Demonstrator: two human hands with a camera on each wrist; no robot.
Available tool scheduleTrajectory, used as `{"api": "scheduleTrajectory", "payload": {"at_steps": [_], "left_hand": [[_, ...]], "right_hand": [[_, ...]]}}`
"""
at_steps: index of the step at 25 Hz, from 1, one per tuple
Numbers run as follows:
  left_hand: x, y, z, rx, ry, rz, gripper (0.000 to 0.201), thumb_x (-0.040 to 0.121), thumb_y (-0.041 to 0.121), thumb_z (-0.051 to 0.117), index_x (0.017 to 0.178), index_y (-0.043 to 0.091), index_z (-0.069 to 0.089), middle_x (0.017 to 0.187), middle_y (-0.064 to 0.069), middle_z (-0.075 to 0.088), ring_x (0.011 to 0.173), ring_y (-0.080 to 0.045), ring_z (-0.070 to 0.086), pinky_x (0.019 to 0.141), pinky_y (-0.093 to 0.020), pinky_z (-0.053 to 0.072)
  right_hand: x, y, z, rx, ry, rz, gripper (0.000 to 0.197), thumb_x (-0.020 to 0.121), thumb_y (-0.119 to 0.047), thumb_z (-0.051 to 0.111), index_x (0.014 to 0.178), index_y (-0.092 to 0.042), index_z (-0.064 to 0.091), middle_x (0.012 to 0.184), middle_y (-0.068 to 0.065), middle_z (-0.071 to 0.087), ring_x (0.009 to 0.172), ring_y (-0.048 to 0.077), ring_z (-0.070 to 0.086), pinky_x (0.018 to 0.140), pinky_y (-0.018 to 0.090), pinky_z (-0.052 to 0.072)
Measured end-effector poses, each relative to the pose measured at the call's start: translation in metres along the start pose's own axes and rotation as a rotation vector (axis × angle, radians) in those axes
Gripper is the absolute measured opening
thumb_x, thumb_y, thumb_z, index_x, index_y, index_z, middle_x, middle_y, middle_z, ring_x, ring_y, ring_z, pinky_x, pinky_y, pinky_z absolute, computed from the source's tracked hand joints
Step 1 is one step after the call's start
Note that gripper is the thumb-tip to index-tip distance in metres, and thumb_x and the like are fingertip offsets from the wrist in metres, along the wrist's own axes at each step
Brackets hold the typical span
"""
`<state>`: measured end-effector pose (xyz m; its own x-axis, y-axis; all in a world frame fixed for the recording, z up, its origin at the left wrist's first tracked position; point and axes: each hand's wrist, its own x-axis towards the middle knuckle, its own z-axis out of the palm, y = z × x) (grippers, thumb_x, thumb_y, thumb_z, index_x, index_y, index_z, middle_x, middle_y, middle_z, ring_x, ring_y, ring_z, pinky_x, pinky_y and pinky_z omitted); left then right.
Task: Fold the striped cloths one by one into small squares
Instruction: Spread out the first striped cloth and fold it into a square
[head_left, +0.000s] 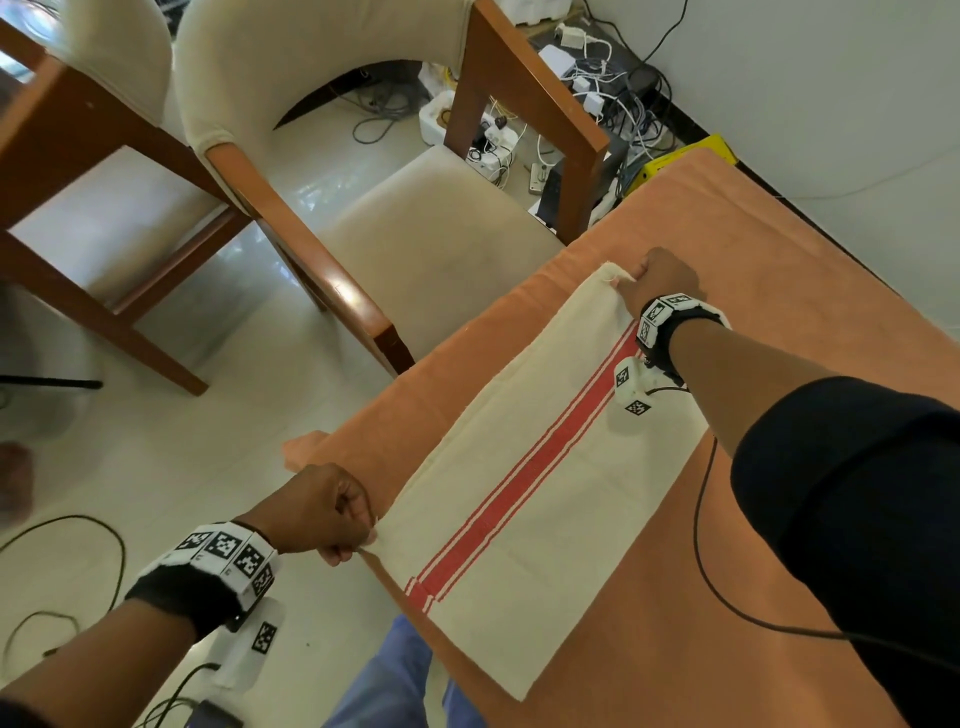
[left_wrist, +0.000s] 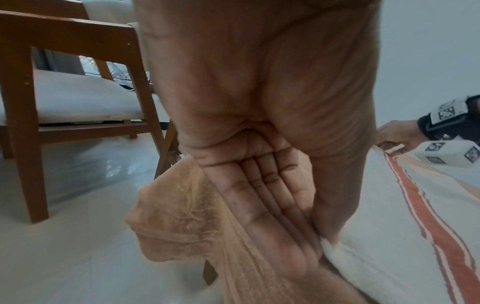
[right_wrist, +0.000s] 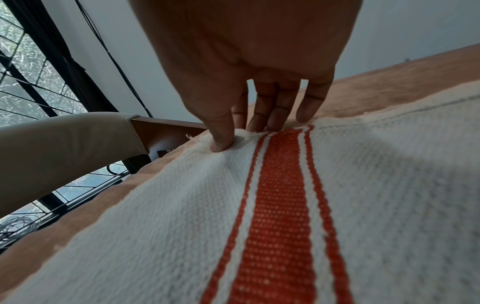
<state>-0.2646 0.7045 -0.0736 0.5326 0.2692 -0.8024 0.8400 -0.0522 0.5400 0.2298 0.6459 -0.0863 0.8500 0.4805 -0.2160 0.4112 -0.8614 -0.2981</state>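
cloth (head_left: 545, 499) lies flat on the orange-covered surface (head_left: 779, 291), cream with a red stripe band running its length, its long axis going from the near edge of the surface away toward the far one, close along the left edge. near to far: the left hand (head_left: 332, 512) sits at the near left corner of the cloth, fingers curled, pinching that corner between thumb and fingers right at the surface's left edge, where the orange cover hangs over. far end: the right hand (head_left: 655, 278) holds the far left corner, thumb pressed on top and fingers reaching past the cloth's edge. both hands so hold the same long side, one at each end, well apart, with the stripe and the free long side lying to their right. as i judge it, the next fold carries this held side across to the right. only one cloth shows here. chair (head_left: 426, 218) stands just off the left edge.
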Motion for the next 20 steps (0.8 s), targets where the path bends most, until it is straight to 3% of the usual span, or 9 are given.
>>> {"api": "scheduleTrajectory", "payload": {"at_steps": [5, 8, 10, 13, 16, 20], "left_hand": [[-0.002, 0.023, -0.021, 0.242, -0.043, -0.001, 0.006, 0.078, 0.024, 0.08, 0.076, 0.019, 0.077, 0.074, -0.005, 0.077, 0.069, -0.028, 0.075, 0.064, -0.039, 0.065], [0.005, 0.054, -0.037, 0.508, 0.147, 0.088, 0.011, 0.079, 0.034, 0.069, 0.071, 0.026, 0.07, 0.068, 0.008, 0.071, 0.064, -0.015, 0.069, 0.06, -0.025, 0.058], [0.017, 0.089, -0.034, 0.639, 0.311, 0.214, 0.013, 0.084, 0.037, 0.062, 0.076, 0.028, 0.067, 0.072, 0.011, 0.067, 0.068, -0.012, 0.065, 0.064, -0.026, 0.056], [0.056, 0.143, -0.022, 0.687, 0.373, 0.361, 0.02, 0.092, 0.037, 0.055, 0.105, 0.026, 0.067, 0.099, 0.007, 0.069, 0.088, -0.02, 0.068, 0.078, -0.039, 0.058], [0.107, 0.197, -0.013, 0.827, 0.389, 0.584, 0.041, 0.089, 0.047, 0.05, 0.123, 0.027, 0.056, 0.119, 0.002, 0.065, 0.107, -0.029, 0.065, 0.085, -0.042, 0.055], [0.167, 0.276, -0.001, 0.988, 0.399, 0.739, 0.059, 0.097, 0.03, 0.062, 0.152, 0.018, 0.045, 0.155, -0.007, 0.048, 0.141, -0.031, 0.045, 0.111, -0.049, 0.044]], "right_hand": [[-0.013, 0.01, -0.015, -0.056, 0.013, -0.007, 0.04, 0.088, -0.056, 0.066, 0.113, -0.026, 0.059, 0.118, 0.006, 0.064, 0.117, 0.035, 0.054, 0.098, 0.051, 0.042], [-0.03, 0.028, -0.028, -0.036, 0.028, -0.057, 0.037, 0.092, -0.049, 0.062, 0.123, -0.028, 0.057, 0.126, 0.007, 0.062, 0.122, 0.035, 0.052, 0.1, 0.051, 0.042], [-0.044, 0.047, -0.037, -0.065, 0.026, -0.095, 0.037, 0.094, -0.042, 0.059, 0.128, -0.029, 0.056, 0.128, 0.006, 0.062, 0.123, 0.035, 0.052, 0.1, 0.05, 0.042], [-0.062, 0.075, -0.046, -0.2, 0.004, -0.145, 0.043, 0.096, -0.038, 0.058, 0.136, -0.026, 0.052, 0.131, 0.008, 0.06, 0.124, 0.035, 0.051, 0.1, 0.051, 0.044], [-0.071, 0.102, -0.052, -0.296, -0.038, -0.134, 0.048, 0.097, -0.035, 0.058, 0.142, -0.023, 0.046, 0.137, 0.01, 0.055, 0.126, 0.036, 0.049, 0.099, 0.05, 0.045], [-0.073, 0.131, -0.049, -0.277, -0.105, -0.081, 0.052, 0.098, -0.032, 0.057, 0.146, -0.021, 0.04, 0.143, 0.012, 0.047, 0.129, 0.036, 0.045, 0.098, 0.049, 0.048]]}}
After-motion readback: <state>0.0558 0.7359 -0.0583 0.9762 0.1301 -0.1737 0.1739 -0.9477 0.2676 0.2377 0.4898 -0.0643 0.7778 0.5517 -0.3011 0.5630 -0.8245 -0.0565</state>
